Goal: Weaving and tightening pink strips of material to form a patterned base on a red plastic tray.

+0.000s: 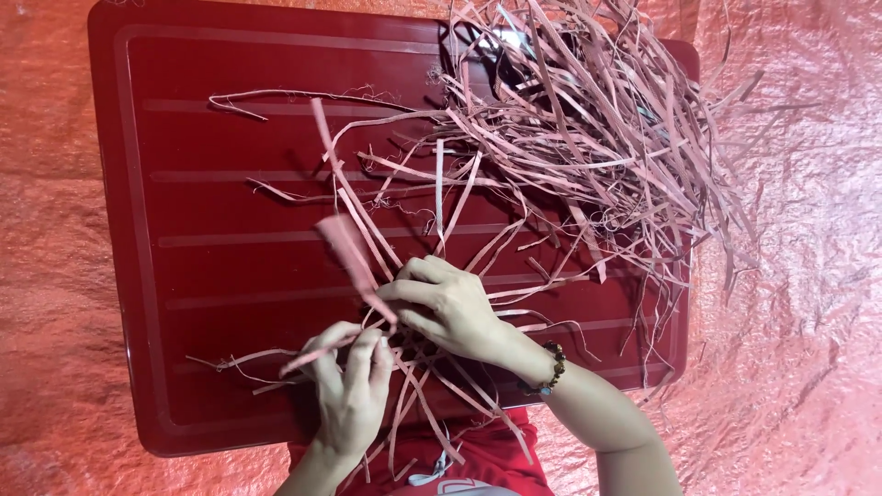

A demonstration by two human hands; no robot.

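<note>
A few pink strips (354, 262) are gathered where the two hands meet, over the lower middle of a dark red ribbed tray (211, 230); one wider strip rises up and to the left from the fingers, blurred at its upper end, while thinner ones cross beneath the hands and trail down off the tray's near edge. The right hand (441, 308) is curled, its fingers bent and its fingertips closed on the strips at the point where they bunch together. The left hand (349, 386) lies just below and touching that bunch, fingers stretched upward and partly closed, with a thin strip pinched across them that runs out to the left. A dark beaded bracelet (549, 369) circles the right wrist. Loose single strips spread across the tray's middle, and a big tangled heap of strips (597, 129) covers its upper right corner, spilling over the right edge. The tray rests on a crinkled orange-red sheet (799, 321) that surrounds it on all sides. A bit of red clothing (496, 459) shows between the forearms at the bottom
</note>
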